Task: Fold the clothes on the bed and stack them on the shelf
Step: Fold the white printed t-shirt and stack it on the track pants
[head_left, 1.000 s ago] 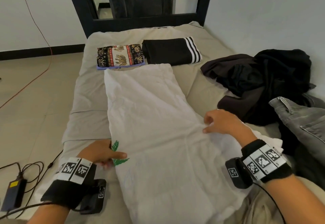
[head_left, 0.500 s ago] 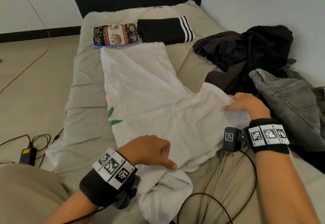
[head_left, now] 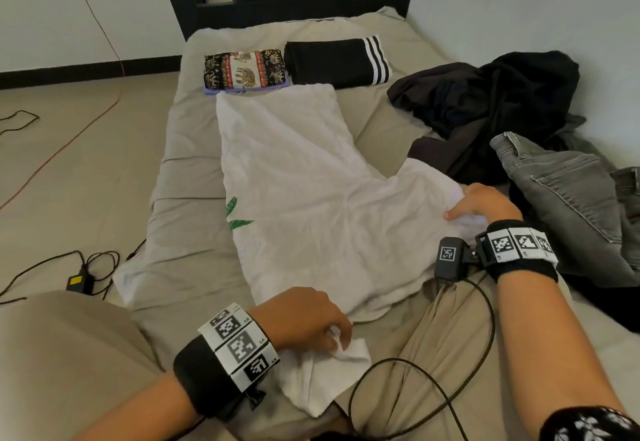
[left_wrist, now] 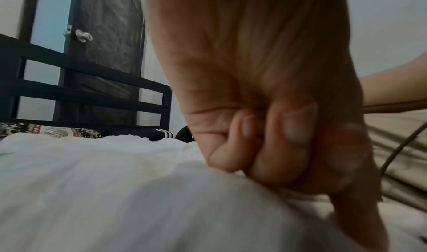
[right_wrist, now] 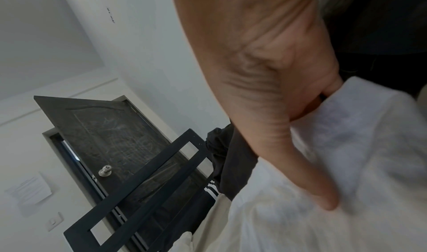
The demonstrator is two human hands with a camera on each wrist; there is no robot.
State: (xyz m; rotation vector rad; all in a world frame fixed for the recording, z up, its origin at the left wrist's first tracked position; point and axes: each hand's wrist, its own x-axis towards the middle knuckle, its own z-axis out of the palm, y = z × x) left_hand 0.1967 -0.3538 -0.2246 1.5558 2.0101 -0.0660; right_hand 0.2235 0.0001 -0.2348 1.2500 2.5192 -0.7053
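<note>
Folding the white shirt (head_left: 304, 177) on the bed (head_left: 194, 150): keep the cloth taut, align edges before creasing. Left hand (head_left: 304, 319) pinches the near corner; right hand (head_left: 485, 203) grips the sleeve edge at right. Shirt spread flat between both hands.

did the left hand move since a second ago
Yes. The left hand left the green print at the shirt's edge and now grips its near corner.

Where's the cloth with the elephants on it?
In the head view, the elephant cloth lies folded at the bed's far end, left of the folded black striped garment, just beyond the white shirt.
</note>
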